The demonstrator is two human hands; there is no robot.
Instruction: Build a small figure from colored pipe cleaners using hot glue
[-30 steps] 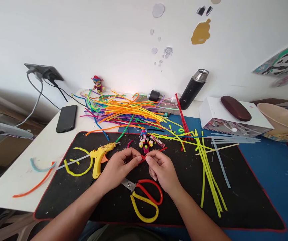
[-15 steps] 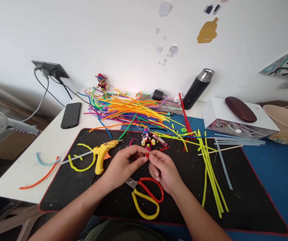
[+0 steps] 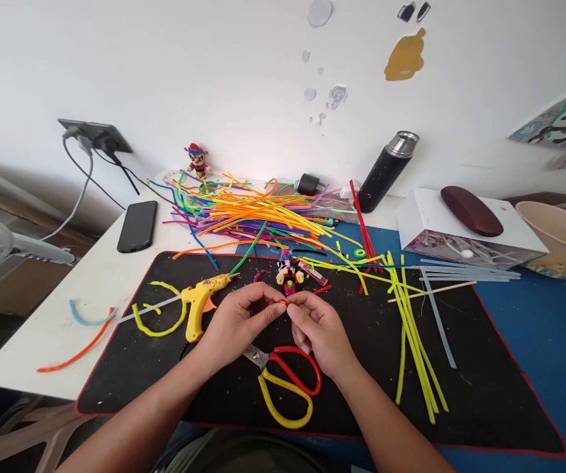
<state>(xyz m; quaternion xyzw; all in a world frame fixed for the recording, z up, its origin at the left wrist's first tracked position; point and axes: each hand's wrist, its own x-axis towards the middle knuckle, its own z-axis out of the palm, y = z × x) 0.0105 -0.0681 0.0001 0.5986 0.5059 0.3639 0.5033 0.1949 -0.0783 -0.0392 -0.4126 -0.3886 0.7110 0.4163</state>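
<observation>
My left hand (image 3: 241, 325) and my right hand (image 3: 320, 328) meet over the middle of the black mat, fingertips pinched together. Between them is a small red piece (image 3: 283, 303), perhaps bent pipe cleaner, mostly covered by the fingers. Just beyond the fingertips is a small pipe-cleaner figure (image 3: 289, 277) in pink, blue and yellow. Scissors (image 3: 287, 420) with one red and one yellow handle lie below my hands, their blades partly under my left hand. Left of that hand rests a yellow hot glue gun (image 3: 195, 318) with a glue stick in its back.
A pile of coloured pipe cleaners (image 3: 263, 213) spreads along the back. Yellow pipe cleaners (image 3: 413, 345) and clear glue sticks (image 3: 465, 269) lie right. A phone (image 3: 138, 226), another figure (image 3: 197, 163), a black flask (image 3: 386, 172) and a white box (image 3: 470, 233) stand around the mat (image 3: 362, 420).
My fingertips have shifted slightly left with the red piece, and it seems turned a little. The view has moved slightly; the other things lie as before.
</observation>
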